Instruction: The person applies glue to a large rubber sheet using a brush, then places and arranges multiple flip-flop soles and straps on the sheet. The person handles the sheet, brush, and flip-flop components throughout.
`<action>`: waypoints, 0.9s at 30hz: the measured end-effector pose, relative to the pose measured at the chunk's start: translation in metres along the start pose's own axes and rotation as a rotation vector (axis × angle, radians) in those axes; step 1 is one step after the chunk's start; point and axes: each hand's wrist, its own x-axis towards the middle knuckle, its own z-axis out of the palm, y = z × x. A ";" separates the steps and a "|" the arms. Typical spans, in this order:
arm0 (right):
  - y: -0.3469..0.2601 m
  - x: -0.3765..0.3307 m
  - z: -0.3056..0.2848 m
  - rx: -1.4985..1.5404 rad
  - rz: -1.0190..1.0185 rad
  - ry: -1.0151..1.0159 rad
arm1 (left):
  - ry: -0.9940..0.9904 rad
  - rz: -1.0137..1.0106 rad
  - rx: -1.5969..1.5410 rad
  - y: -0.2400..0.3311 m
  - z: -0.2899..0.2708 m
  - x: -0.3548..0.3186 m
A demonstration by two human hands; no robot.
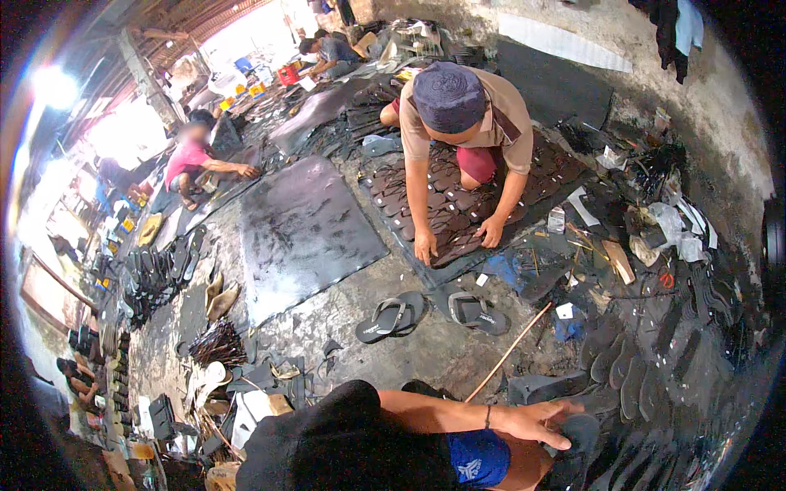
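My left arm reaches rightward from a black sleeve [311, 438] across blue shorts [481, 460]. My left hand [536, 421] is curled around the upper part of a dark grey, rounded piece [580, 438], thumb on the near side. Its lower part is cut off, and I cannot tell exactly what it is. My right hand is out of view. Several dark shoe soles [634, 380] lie in rows just beyond the hand. A thin wooden stick [509, 352] slants across the floor above my forearm.
Ahead, a person in a brown shirt [512, 119] bends over rows of dark brown cut pieces [450, 209]. A large dark sheet [303, 225] lies beside a pair of sandals [393, 317]. Scraps and red-handled scissors [667, 280] litter the right; another person in pink [188, 159] squats far left.
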 end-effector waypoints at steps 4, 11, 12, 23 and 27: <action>0.002 -0.020 -0.007 0.075 0.088 -0.057 | -0.239 -0.037 -0.093 0.003 0.002 0.007; -0.003 -0.089 -0.005 0.219 0.048 0.176 | -0.529 -0.086 0.236 0.033 0.024 0.041; -0.001 -0.096 -0.002 0.357 0.006 0.212 | -0.563 -0.058 0.214 0.033 0.030 0.048; 0.003 -0.222 0.003 -0.509 0.188 0.945 | -1.225 -0.048 -0.177 -0.036 0.143 0.128; -0.003 -0.284 0.029 0.488 0.076 1.038 | -1.436 -0.283 -0.232 -0.056 0.184 0.105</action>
